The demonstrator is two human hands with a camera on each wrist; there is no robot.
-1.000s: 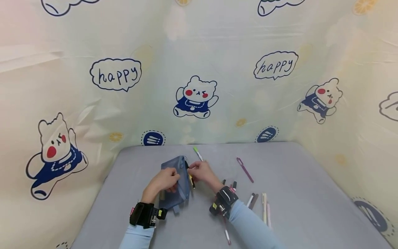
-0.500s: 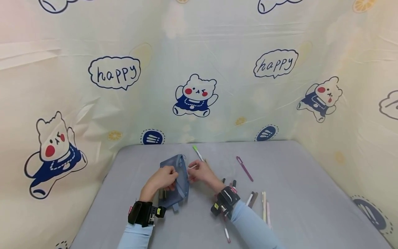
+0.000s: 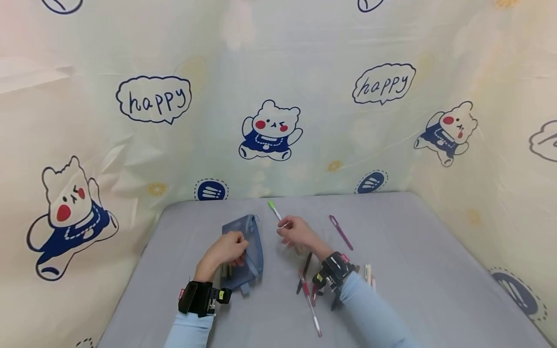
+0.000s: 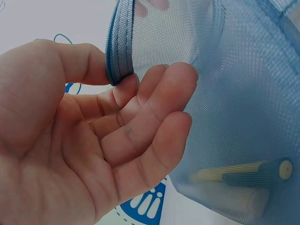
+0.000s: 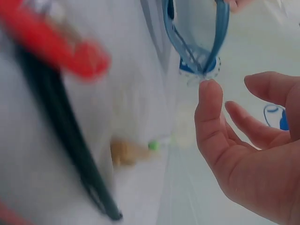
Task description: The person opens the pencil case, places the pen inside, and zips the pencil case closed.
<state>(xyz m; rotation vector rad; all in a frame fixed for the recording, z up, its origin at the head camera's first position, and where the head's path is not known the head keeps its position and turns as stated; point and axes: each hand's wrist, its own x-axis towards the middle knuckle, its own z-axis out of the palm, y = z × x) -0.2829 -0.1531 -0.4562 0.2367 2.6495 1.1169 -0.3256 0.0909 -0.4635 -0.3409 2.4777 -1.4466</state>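
Observation:
A blue mesh pencil case (image 3: 256,251) stands tilted on the grey table, left of the middle. My left hand (image 3: 226,249) pinches its zipped edge between thumb and index finger, the other fingers lying along the mesh. Through the mesh in the left wrist view, a yellow-striped pen (image 4: 229,173) shows near the bottom of the case. To the right of the case, my right hand (image 3: 300,233) hovers with loosely bent fingers and nothing between them. In the right wrist view its fingertips are apart, and the case's unzipped mouth (image 5: 199,51) shows beyond.
A green-capped pen (image 3: 273,209) lies behind the right hand, a purple pen (image 3: 341,233) to its right. Nearer the front are a red pen (image 3: 311,304), a dark pen (image 3: 307,265) and pale pens (image 3: 368,273), partly hidden by the right forearm. A patterned curtain (image 3: 330,121) hangs behind the table.
A yellow-and-black pen at the case's mouth has gone from outside it. My right hand has drawn away to the right, empty. The left hand keeps its hold on the case.

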